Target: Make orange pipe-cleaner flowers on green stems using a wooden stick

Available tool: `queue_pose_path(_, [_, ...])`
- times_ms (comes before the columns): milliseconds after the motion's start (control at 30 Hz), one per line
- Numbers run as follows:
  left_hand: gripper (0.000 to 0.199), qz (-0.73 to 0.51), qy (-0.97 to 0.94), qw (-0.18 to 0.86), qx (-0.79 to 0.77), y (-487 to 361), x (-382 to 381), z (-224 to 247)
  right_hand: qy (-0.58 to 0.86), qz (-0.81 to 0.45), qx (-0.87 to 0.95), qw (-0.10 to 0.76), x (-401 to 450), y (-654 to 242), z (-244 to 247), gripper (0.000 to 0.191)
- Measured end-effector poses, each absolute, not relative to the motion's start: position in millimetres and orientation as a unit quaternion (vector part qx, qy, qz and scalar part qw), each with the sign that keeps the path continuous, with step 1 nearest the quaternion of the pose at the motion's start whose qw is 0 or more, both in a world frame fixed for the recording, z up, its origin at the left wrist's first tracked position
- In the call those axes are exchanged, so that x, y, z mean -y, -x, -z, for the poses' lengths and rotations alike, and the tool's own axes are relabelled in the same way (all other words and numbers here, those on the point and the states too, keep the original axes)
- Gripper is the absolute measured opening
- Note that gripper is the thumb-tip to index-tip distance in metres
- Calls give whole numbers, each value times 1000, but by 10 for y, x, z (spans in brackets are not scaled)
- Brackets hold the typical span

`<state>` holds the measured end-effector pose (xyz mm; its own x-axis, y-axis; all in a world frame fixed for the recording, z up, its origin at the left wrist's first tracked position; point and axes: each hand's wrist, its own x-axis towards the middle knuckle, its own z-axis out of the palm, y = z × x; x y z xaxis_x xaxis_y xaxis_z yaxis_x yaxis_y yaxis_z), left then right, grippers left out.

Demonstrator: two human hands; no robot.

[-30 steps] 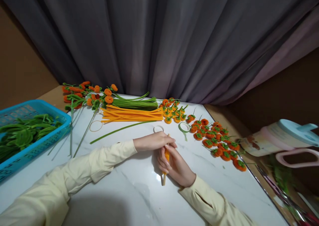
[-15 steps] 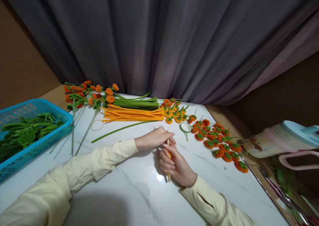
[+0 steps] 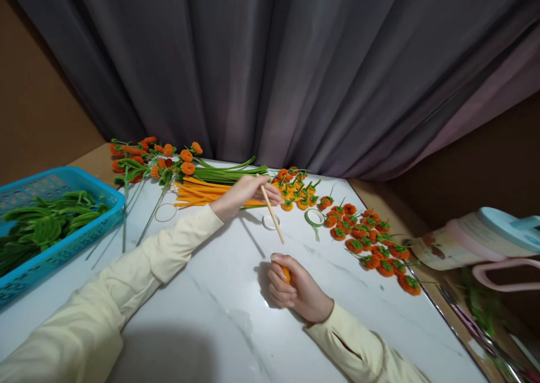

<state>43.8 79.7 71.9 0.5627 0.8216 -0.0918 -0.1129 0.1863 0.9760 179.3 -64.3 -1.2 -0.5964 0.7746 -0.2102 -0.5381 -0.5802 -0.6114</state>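
My left hand (image 3: 248,193), raised over the pipe cleaner bundles, holds a thin wooden stick (image 3: 272,214) by its upper end. The stick slants down to the right, its lower tip above the white table and apart from my other hand. My right hand (image 3: 297,287) is closed around an orange pipe cleaner piece (image 3: 286,274); most of it is hidden in the fingers. Under the left hand lie orange pipe cleaners (image 3: 198,193) and, behind them, green pipe cleaners (image 3: 223,174). A white ring-shaped roll (image 3: 271,221) rests beneath the stick.
A blue basket (image 3: 113,203) with green leaf pieces stands left. Orange flowers with stems (image 3: 188,168) lie at the back left. Several orange flower heads (image 3: 358,229) spread right, beside green tape (image 3: 314,217). A tumbler (image 3: 459,239) lies beyond the right edge.
My left hand has moved up and away from my right hand, taking the wooden stick out of the orange piece. The right hand has stayed in place, still closed around that piece.
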Motion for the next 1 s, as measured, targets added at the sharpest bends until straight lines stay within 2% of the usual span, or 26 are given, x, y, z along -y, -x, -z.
queue_pose_path(167, [36, -417, -516, 655, -362, -251, -1039, -764, 226, -856, 267, 381, 653, -1799, 41, 37])
queue_pose_path(567, [50, -377, -531, 652, -388, -447, -1042, -359, 226, -855, 265, 385, 636, -1781, 46, 38])
queue_pose_path(1000, [33, -287, -579, 624, -439, -576, -909, -80, 252, -844, 266, 393, 638, -1755, 27, 35])
